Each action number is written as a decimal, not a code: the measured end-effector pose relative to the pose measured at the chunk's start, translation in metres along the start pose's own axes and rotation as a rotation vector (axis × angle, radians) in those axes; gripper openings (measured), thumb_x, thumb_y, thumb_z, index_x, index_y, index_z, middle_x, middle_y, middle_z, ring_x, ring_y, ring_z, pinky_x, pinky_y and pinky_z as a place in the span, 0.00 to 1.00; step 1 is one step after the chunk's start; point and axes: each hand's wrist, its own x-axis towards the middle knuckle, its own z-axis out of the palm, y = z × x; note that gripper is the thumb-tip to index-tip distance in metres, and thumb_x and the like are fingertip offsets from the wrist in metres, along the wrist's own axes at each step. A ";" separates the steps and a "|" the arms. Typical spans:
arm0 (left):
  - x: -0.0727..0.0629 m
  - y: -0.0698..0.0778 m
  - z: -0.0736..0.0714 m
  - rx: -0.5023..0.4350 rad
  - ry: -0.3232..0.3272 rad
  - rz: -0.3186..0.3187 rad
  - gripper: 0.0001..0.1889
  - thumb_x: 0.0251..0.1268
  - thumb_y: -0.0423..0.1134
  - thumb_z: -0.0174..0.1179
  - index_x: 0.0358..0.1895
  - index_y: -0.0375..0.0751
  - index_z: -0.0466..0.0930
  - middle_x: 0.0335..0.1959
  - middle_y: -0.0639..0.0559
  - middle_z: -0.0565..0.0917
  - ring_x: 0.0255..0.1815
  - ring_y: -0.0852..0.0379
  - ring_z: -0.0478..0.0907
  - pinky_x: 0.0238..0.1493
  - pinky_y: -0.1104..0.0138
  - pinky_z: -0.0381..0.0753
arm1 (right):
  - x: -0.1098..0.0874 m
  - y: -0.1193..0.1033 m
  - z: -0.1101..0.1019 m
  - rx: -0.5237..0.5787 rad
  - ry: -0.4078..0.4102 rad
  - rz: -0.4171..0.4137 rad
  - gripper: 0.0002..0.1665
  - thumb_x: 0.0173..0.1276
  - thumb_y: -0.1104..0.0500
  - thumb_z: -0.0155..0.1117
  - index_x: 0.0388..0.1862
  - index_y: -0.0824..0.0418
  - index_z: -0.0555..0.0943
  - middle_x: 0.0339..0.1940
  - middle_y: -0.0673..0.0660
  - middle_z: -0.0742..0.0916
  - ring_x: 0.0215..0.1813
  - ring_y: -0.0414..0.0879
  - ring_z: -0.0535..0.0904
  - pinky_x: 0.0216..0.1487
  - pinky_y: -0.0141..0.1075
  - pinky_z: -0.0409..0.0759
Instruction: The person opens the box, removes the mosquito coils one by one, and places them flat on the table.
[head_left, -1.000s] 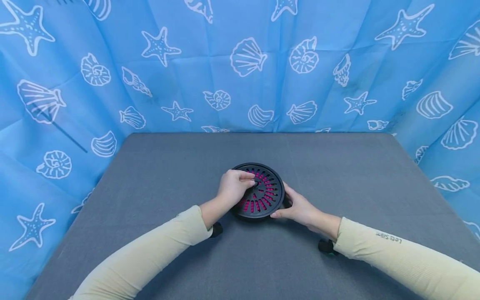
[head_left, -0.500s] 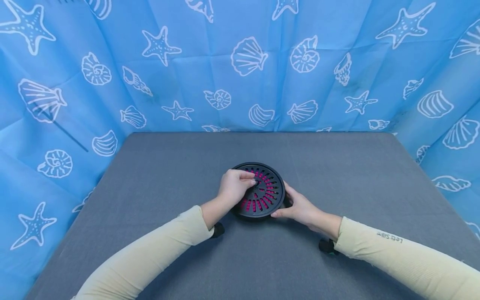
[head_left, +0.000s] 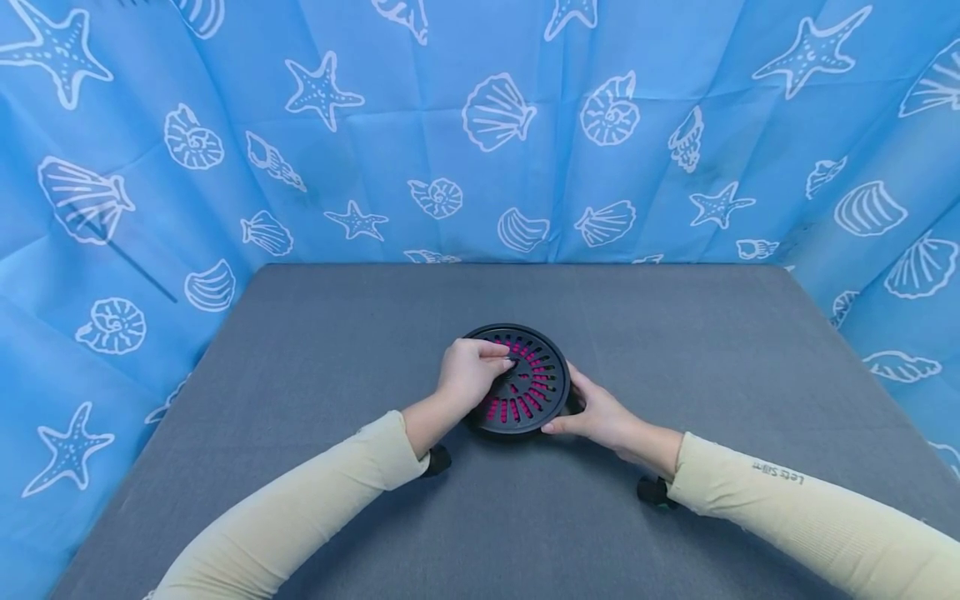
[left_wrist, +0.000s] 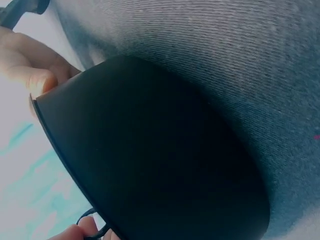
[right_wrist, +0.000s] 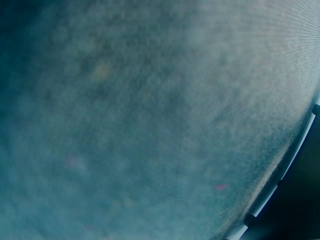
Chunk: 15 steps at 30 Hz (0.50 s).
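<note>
A round black container (left_wrist: 165, 150) stands in the middle of the table, under a black lid (head_left: 542, 408) with radial slots. Bright pink shows through the slots. At the lid's centre, my left hand (head_left: 468, 375) pinches a small ring (left_wrist: 103, 231) with thumb and fingers. My right hand (head_left: 600, 417) grips the container's right side, thumb at the near edge and fingers round the back. The left wrist view shows the container's dark side, with the right hand's fingers (left_wrist: 40, 80) on its rim. In the right wrist view neither hand shows.
The grey table (head_left: 675, 333) lies under everything. A blue curtain (head_left: 555, 175) with white shells and starfish hangs behind it and on both sides. A dark shape (right_wrist: 295, 200) that I cannot identify fills the right wrist view's lower right corner.
The slotted lid has turned slightly counterclockwise, seen from above, with the left hand still pinching its ring. The right hand keeps its grip on the container in the same place.
</note>
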 end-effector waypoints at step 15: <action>-0.007 0.007 -0.010 -0.126 0.043 0.035 0.12 0.65 0.34 0.64 0.50 0.35 0.85 0.42 0.46 0.88 0.48 0.55 0.84 0.51 0.61 0.82 | -0.002 0.000 0.000 -0.020 -0.008 0.010 0.62 0.59 0.60 0.74 0.80 0.62 0.41 0.79 0.67 0.49 0.77 0.66 0.43 0.73 0.61 0.44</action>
